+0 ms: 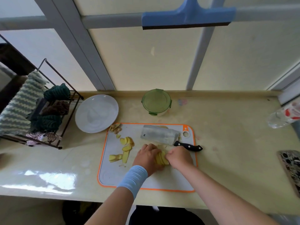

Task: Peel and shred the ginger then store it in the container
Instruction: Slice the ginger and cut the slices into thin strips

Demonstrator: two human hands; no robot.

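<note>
In the head view, both hands work at the near middle of the cutting board (178,184). The left hand (146,157), fingers curled, cups a stack of ginger slices (160,158) from the left, and the right hand (178,157) pinches the same stack from the right. More loose slices (125,149) lie on the board's left side, with peel scraps (115,128) at its far-left corner. The cleaver (159,134) lies flat just beyond the hands. The container (156,101) sits farther back with its lid on.

The stack looks uneven, so it could fan out or slide once one hand lets go to take the knife, which would give ragged shreds. The blade lies near the knuckles, and a careless reach could graze it. Peel could also be swept in with the slices.
</note>
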